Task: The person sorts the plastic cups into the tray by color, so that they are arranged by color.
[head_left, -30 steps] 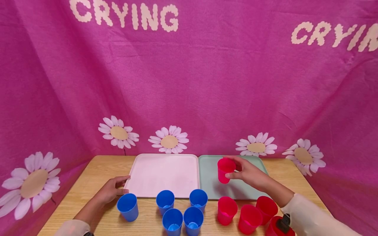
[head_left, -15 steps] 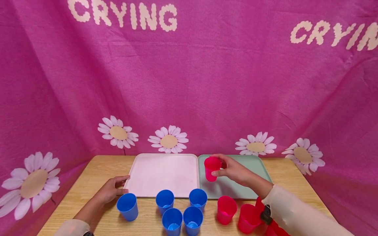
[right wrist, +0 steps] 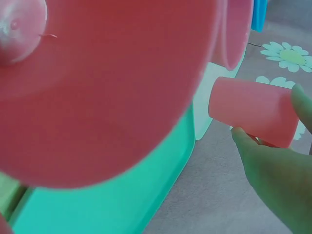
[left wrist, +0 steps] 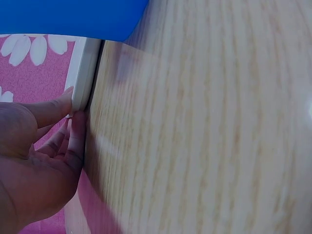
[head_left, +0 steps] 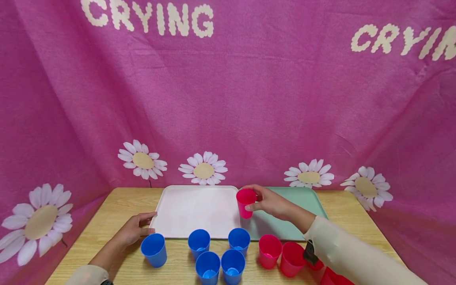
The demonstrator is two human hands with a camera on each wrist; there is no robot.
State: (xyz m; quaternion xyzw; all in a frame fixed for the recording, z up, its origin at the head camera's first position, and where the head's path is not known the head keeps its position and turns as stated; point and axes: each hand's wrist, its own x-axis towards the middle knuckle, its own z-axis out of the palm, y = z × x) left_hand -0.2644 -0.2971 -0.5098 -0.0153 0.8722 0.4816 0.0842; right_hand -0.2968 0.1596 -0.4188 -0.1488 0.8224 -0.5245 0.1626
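Raised over the seam between the two trays, a red plastic cup (head_left: 246, 204) is gripped by my right hand (head_left: 272, 204), thumb on the near side. The right wrist view shows this same cup (right wrist: 253, 109) between thumb and fingers. My left hand (head_left: 133, 229) lies at the left edge of the pale tray (head_left: 197, 211), thumb and index finger nearly straight against it. In the left wrist view the fingertips are right at the tray's side wall (left wrist: 85, 73). A blue cup (head_left: 154, 250) stands just in front of the left hand.
The green tray (head_left: 299, 198) adjoins the pale one on the right. Several blue cups (head_left: 199, 243) stand in front of the trays. Several red cups (head_left: 269, 251) are at front right, partly under the right sleeve (head_left: 349, 241). A pink cloth (head_left: 249, 99) hangs behind the wooden table (head_left: 128, 198).
My right hand has carried the red cup leftward from over the green tray to the seam. Some standing red cups have shifted slightly left beside the right forearm. The left hand has stayed put.
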